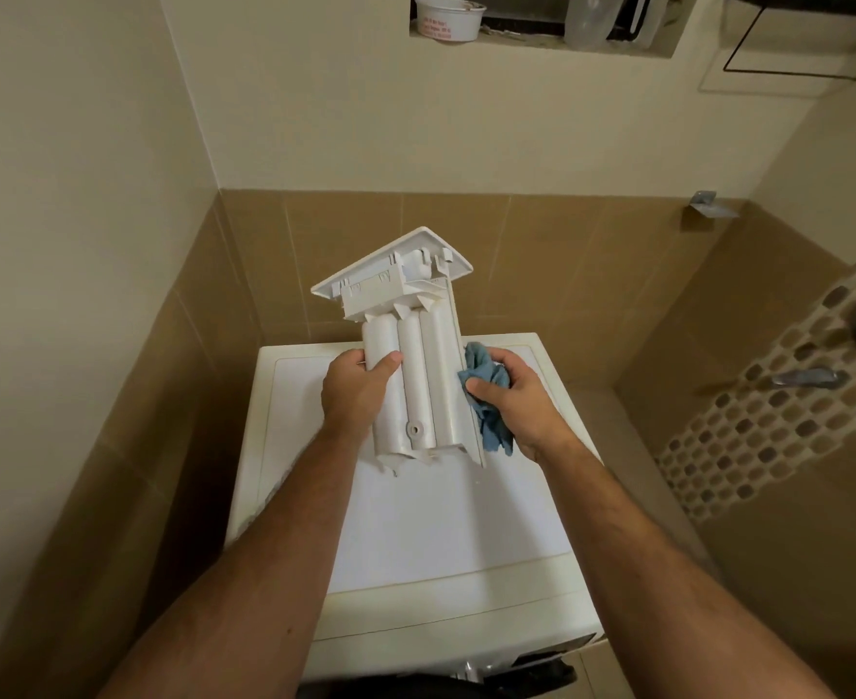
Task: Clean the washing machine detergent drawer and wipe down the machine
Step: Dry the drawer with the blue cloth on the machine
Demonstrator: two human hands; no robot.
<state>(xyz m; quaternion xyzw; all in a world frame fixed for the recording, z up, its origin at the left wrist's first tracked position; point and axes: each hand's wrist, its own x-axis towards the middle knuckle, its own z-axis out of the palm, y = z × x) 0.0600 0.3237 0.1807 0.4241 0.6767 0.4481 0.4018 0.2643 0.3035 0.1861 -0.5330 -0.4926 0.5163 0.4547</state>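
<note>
1. left hand (353, 391) fingers wrapped round left side of the detergent drawer (416, 365), thumb (388, 363) lying across its leftmost rounded channel, gripping it.
2. right hand (514, 396) fingers curled round a bunched blue cloth (489, 401), gripping it; cloth pressed against the drawer's right side wall, loose end hanging below the hand.
3. detergent drawer white, out of the machine, held in the air underside toward camera, three rounded channels showing, tilted with front panel (395, 259) up and away, rear end low and nearest the person.
4. drawer sits above the washing machine (416, 537) top, not resting on it as far as i can tell.
5. washing machine white, top-down view, pushed into a corner; dark front part just visible at bottom edge.
6. walls: brown tiles low, cream paint above; mosaic tile strip (769, 421) on the right with metal tap fittings (809, 378).
7. wall niche up top holds a white tub (448, 17) with red print and a clear plastic container (590, 20).
</note>
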